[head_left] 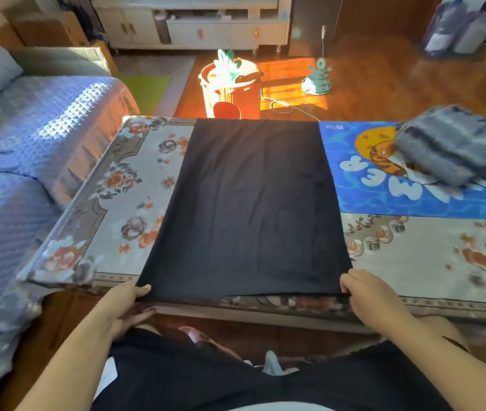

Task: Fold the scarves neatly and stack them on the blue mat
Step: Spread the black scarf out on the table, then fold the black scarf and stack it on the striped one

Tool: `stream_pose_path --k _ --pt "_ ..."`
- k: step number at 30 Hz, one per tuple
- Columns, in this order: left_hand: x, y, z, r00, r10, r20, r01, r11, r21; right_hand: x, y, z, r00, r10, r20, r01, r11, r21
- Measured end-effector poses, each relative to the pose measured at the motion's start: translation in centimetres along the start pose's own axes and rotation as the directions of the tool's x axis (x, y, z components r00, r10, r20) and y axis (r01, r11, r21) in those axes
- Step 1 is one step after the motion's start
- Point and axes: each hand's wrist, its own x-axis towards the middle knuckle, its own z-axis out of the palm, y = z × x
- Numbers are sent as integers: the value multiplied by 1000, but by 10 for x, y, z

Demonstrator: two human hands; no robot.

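We hold a black scarf (247, 203) spread flat across the middle of a desk (431, 262) covered in a grey cloth with orange flowers. Our left hand (123, 307) pinches the scarf's near left corner, thumb on top and fingers under the edge. Our right hand (369, 295) grasps the near right corner in the same way, at the desk's front edge. The scarf runs from that edge to the far edge, its right side overlapping the left border of the blue mat (384, 197), which lies on the far right part of the desk. On the mat, toward its far right end, rests a folded grey striped scarf (449, 146), well apart from the black one. A bed with a blue quilt (28, 137) stands just beside the desk on the left. Beyond the desk, a sunlit bucket (229, 87) sits on the wooden floor.
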Motion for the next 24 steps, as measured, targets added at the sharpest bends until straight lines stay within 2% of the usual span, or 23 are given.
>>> stream_pose_path --k 2,3,5,6,8,10,12,13,16,18,19,20,21,22,23,24 --pt "-4 -7 5 1000 -5 14 5 999 -34 -13 -5 13 999 -42 31 44 997 -55" --pt "-4 -11 9 1000 1 14 -1 999 -50 -19 -8 23 997 -15 72 20 997 -68" --pt "-1 -17 14 1000 10 -22 -11 999 -52 -29 -14 37 991 124 44 -126 991 52" --pt "2 -19 16 998 19 -52 -21 999 -36 -30 -15 40 967 255 4 -251 948 198" --pt "6 -21 18 995 39 -92 -39 999 -2 -25 -16 42 845 535 -1 -458 723 517" --pt "8 -22 19 992 47 -116 -47 999 5 -18 -16 44 725 685 69 -520 480 706" --pt "8 -23 21 992 60 -108 -61 998 -5 -13 -18 50 654 748 114 -509 323 798" --pt "7 -24 23 992 72 -100 -73 997 -3 -11 -20 54 637 762 118 -500 292 815" --pt "3 -28 25 989 108 -98 -110 994 -14 -11 -31 68 618 776 123 -524 290 801" --pt "2 -29 25 987 122 -102 -124 992 -17 -10 -39 77 568 807 160 -550 227 804" --pt "1 -30 26 987 124 -104 -127 992 -18 -10 -42 79 527 825 204 -558 154 816" --pt "-1 -30 26 987 122 -106 -124 992 -19 -9 -44 81 482 836 264 -528 36 849" --pt "-3 -30 27 987 117 -106 -120 993 -21 -8 -47 82 447 825 345 -450 -126 884" --pt "-5 -29 28 988 112 -107 -115 993 -20 -7 -50 81 436 791 429 -353 -289 890" --pt "-7 -28 28 988 110 -105 -113 993 -21 -6 -52 78 440 757 483 -270 -402 875" --pt "-7 -28 28 989 110 -98 -113 993 -25 -5 -52 77 438 745 502 -226 -449 864"
